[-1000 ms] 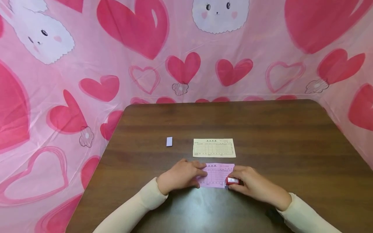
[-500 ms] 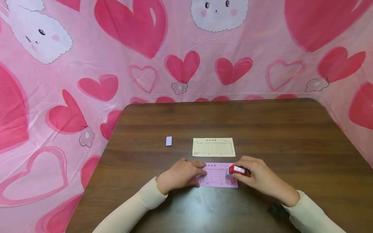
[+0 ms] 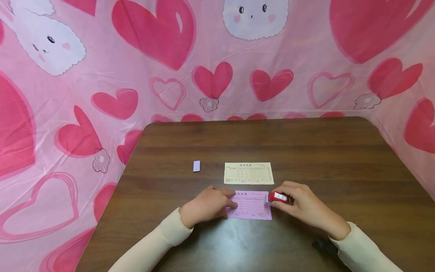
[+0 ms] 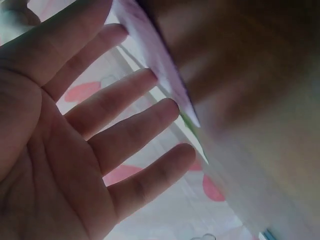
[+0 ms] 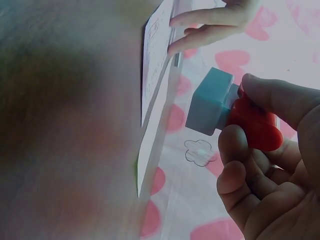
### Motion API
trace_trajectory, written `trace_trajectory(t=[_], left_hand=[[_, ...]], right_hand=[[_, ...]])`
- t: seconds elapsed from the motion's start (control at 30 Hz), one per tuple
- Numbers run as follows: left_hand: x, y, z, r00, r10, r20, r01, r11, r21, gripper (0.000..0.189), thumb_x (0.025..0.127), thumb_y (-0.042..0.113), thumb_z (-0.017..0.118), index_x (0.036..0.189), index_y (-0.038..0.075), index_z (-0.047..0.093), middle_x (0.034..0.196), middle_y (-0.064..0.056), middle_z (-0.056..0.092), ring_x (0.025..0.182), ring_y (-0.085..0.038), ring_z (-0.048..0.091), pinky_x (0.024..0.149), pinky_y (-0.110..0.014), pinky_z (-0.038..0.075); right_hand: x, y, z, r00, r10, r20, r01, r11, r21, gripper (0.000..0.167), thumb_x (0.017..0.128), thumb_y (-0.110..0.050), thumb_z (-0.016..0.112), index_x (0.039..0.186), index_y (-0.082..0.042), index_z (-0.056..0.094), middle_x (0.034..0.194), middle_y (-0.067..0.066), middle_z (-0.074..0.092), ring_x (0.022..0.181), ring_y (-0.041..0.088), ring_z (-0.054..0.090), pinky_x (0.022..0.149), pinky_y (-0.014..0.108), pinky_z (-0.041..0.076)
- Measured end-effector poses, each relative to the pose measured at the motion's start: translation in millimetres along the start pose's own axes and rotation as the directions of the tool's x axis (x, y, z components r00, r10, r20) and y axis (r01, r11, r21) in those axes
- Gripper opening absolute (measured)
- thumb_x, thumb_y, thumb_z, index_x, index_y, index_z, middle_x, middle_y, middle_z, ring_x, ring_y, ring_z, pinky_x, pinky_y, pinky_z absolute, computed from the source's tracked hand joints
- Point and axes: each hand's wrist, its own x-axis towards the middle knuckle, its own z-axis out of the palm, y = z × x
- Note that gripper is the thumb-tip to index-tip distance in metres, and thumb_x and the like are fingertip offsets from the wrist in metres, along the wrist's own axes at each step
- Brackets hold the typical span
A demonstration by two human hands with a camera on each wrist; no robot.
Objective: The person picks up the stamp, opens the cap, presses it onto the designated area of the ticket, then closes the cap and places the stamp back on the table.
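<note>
My left hand [image 3: 205, 206] rests with extended fingers on the left part of a pink printed receipt slip [image 3: 250, 207]. In the left wrist view those fingers [image 4: 135, 132] are spread and nearly straight, at the slip's edge. A red self-inking stamp [image 3: 279, 197] with a grey base is pinched between thumb and fingers of my right hand [image 3: 302, 206]. It is tilted, by the slip's right edge in the head view; the right wrist view shows its base [image 5: 210, 100] raised off the paper. A red imprint [image 3: 262, 214] marks the slip's lower right corner.
Beyond the pink slip lies a cream printed receipt slip [image 3: 249, 173]. A small pale lavender rectangular piece [image 3: 196, 166] sits to its left on the brown wooden table [image 3: 306, 147]. Some black object [image 3: 325, 247] is near my right wrist. Pink heart-patterned cloth [image 3: 210, 49] hangs around the table.
The stamp, earlier on the pink slip's lower right corner, has lifted and moved up and right. A red imprint now shows there. My left hand and the slip have shifted slightly left.
</note>
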Motion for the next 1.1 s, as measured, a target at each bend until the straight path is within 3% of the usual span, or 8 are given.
trace_trajectory(t=[0.17,0.3,0.47,0.63,0.83,0.97,1.1], left_hand=[[-11.7,-4.9,-3.4,0.999,-0.045,0.0,0.045,0.998,-0.048,0.031,0.086,0.018,0.088,0.117,0.024,0.082,0.136,-0.004,0.071,0.13,-0.016,0.063,0.09,-0.046,0.053],[-22.9,-12.1,-4.1,0.998,-0.062,-0.031,0.059,0.995,-0.085,0.033,0.082,0.01,0.089,0.112,0.021,0.083,0.133,-0.004,0.072,0.124,-0.019,0.066,0.085,-0.044,0.054],[-35.9,-24.6,-2.7,0.995,-0.077,-0.063,0.071,0.992,-0.105,0.036,0.078,0.002,0.089,0.11,0.018,0.083,0.129,-0.006,0.072,0.113,-0.023,0.072,0.083,-0.043,0.058],[-52.4,-38.4,1.0,0.989,-0.12,-0.082,0.108,0.985,-0.138,0.036,0.078,-0.001,0.088,0.11,0.016,0.083,0.131,-0.01,0.072,0.112,-0.027,0.073,0.083,-0.043,0.06],[-76.9,-55.6,2.6,0.975,-0.205,-0.087,0.186,0.964,-0.191,0.032,0.079,-0.002,0.088,0.106,0.013,0.08,0.131,-0.014,0.071,0.11,-0.032,0.073,0.087,-0.043,0.059],[-86.7,-62.6,-0.2,0.966,-0.248,-0.077,0.225,0.946,-0.234,0.023,0.081,0.007,0.09,0.1,0.011,0.079,0.128,-0.016,0.071,0.109,-0.032,0.072,0.092,-0.044,0.058],[-91.2,-65.0,-2.8,0.937,-0.342,-0.066,0.314,0.912,-0.264,0.025,0.082,0.018,0.092,0.1,0.01,0.076,0.117,-0.01,0.07,0.095,-0.026,0.069,0.088,-0.045,0.058]], right_hand=[[-0.9,1,-1,1.0,0.007,-0.003,-0.007,1.0,0.007,0.035,0.075,-0.004,0.094,0.101,-0.02,0.077,0.088,-0.017,0.064,0.072,0.0,0.055,0.058,0.018,0.049],[-1.2,3,-2,1.0,-0.001,-0.009,0.001,1.0,0.007,0.035,0.075,-0.004,0.094,0.101,-0.02,0.077,0.087,-0.017,0.064,0.071,0.0,0.054,0.058,0.016,0.048],[-1.2,6,-4,1.0,-0.002,-0.027,0.001,1.0,-0.008,0.035,0.074,-0.004,0.095,0.1,-0.02,0.077,0.087,-0.017,0.063,0.07,0.0,0.053,0.058,0.015,0.045],[-0.9,8,-10,0.999,-0.007,-0.051,0.005,0.999,-0.042,0.036,0.073,-0.003,0.095,0.1,-0.02,0.077,0.087,-0.018,0.063,0.07,-0.001,0.052,0.058,0.016,0.045],[-0.9,13,-22,0.996,0.034,-0.085,-0.041,0.995,-0.086,0.037,0.072,-0.004,0.096,0.099,-0.019,0.077,0.088,-0.017,0.064,0.072,0.001,0.053,0.06,0.017,0.045],[-1.2,16,-30,0.992,0.076,-0.102,-0.086,0.991,-0.103,0.037,0.071,-0.003,0.096,0.099,-0.02,0.077,0.088,-0.016,0.065,0.072,0.003,0.054,0.06,0.017,0.045],[-1.6,17,-36,0.988,0.097,-0.121,-0.112,0.987,-0.116,0.037,0.071,-0.003,0.097,0.097,-0.019,0.077,0.087,-0.015,0.064,0.071,0.005,0.054,0.059,0.017,0.046]])
